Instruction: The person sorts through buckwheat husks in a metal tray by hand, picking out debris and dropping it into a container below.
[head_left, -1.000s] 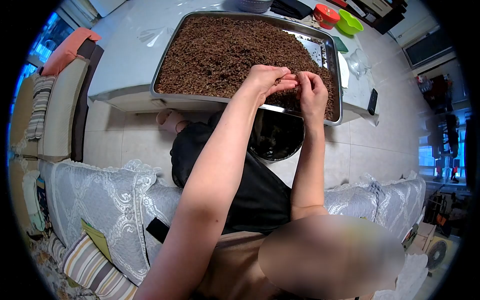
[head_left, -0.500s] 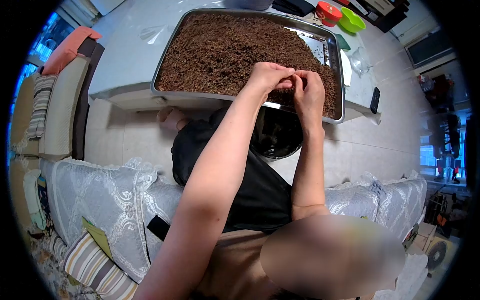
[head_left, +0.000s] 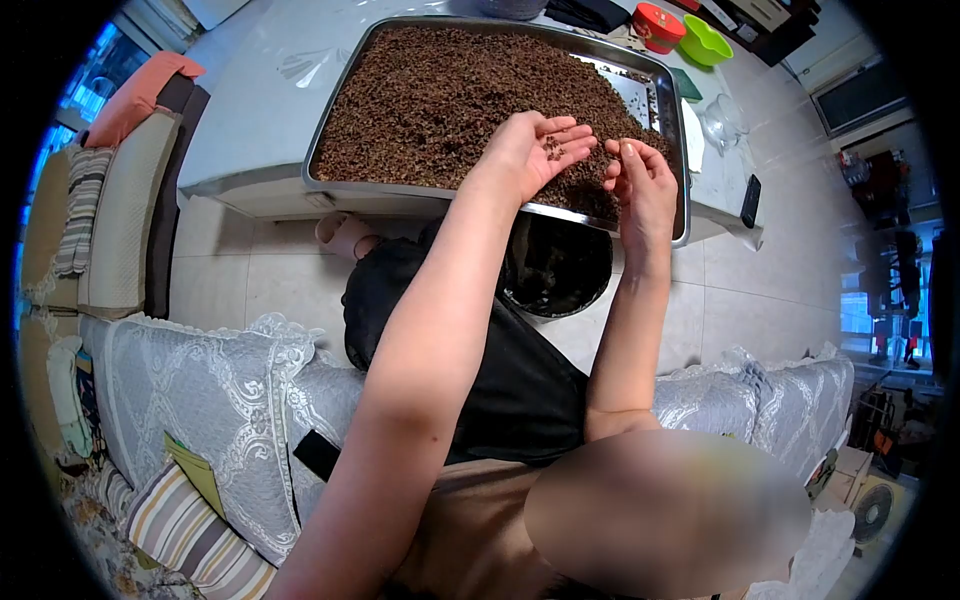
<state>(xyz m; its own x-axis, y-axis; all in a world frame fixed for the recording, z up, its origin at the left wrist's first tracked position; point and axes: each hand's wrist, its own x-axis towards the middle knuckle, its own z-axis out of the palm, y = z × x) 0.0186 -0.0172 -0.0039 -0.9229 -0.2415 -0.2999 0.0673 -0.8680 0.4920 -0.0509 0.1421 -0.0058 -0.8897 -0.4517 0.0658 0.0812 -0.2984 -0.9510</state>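
A large metal tray (head_left: 400, 187) on the table holds a wide heap of small brown granules (head_left: 440, 100). Over its near side, my left hand (head_left: 540, 152) is turned palm up with a few brown granules lying on the palm and fingers. Just to the right, my right hand (head_left: 640, 180) has its thumb and index finger pinched together, with the other fingers curled; whatever is between the fingertips is too small to name. The two hands are apart. Bare metal shows at the tray's upper right.
A black bin (head_left: 556, 270) stands on the floor below the tray's near edge. Right of the tray are a glass pitcher (head_left: 718, 125) and a black remote (head_left: 750, 200). Behind it sit a red round box (head_left: 658, 28) and a green bowl (head_left: 705, 40).
My hands were together at the fingertips and have now separated. My left hand has opened, showing granules on its palm, and my right hand has moved a little to the right.
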